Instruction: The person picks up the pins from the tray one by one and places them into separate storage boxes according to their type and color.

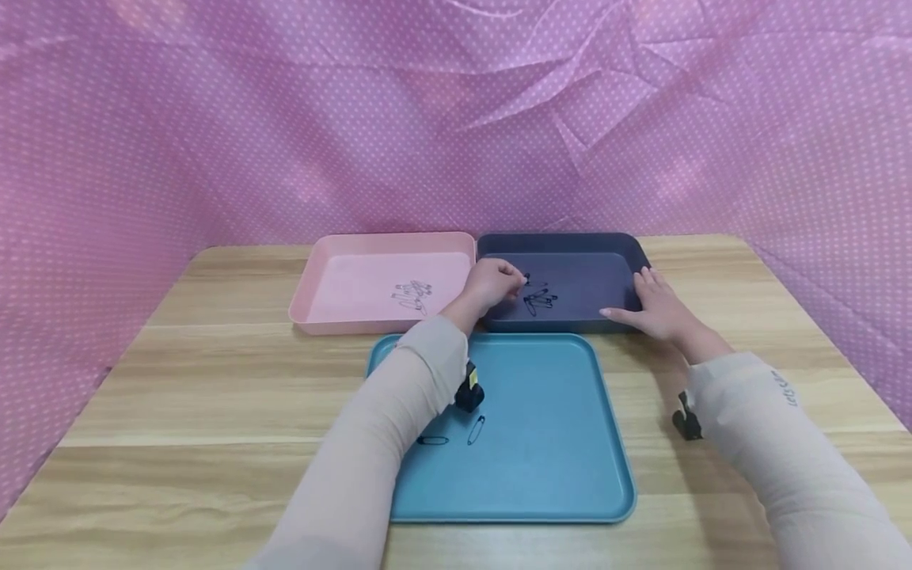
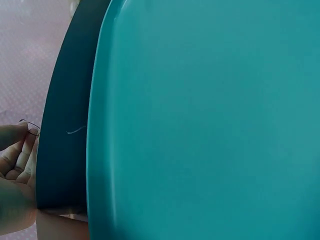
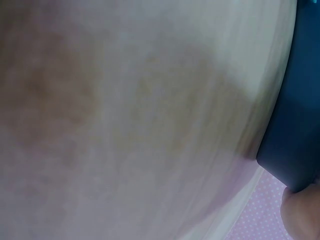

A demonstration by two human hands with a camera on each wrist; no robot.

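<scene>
Nearest, two pins (image 1: 456, 435) are seen lying loose on the blue tray (image 1: 556, 467), just under the left sleeve. Beyond that tray, side by side and touching at their rims, stand the pink tray (image 1: 342, 277), holding a small heap of light pins (image 1: 413, 297), and the dark tray (image 1: 591, 273), holding a heap of dark pins (image 1: 540, 301).

Over the dark tray the left hand (image 1: 492, 283) is held, its fingertips drawn close together on one dark pin (image 2: 30, 125); the thin wire loop is shown at the fingertips in the left wrist view. The right hand (image 1: 659, 309) is laid against the dark tray's near right corner with fingers fairly straight, so the tray is steadied rather than gripped; in the right wrist view only one fingertip (image 3: 300, 215) against the tray's edge (image 3: 295, 125) can be made out.

For the step to be done well, it is judged that the pin should be lowered close to the heap before the pinch is eased, so that it is not bounced off the tray floor. The pinch should be opened only slightly, since so light a wire may cling to a finger. The steadying pressure at the corner is best kept on, because the dark tray could be nudged against the pink one. The sleeve should be carried clear of the loose pins on the blue tray, which could easily be swept aside.
</scene>
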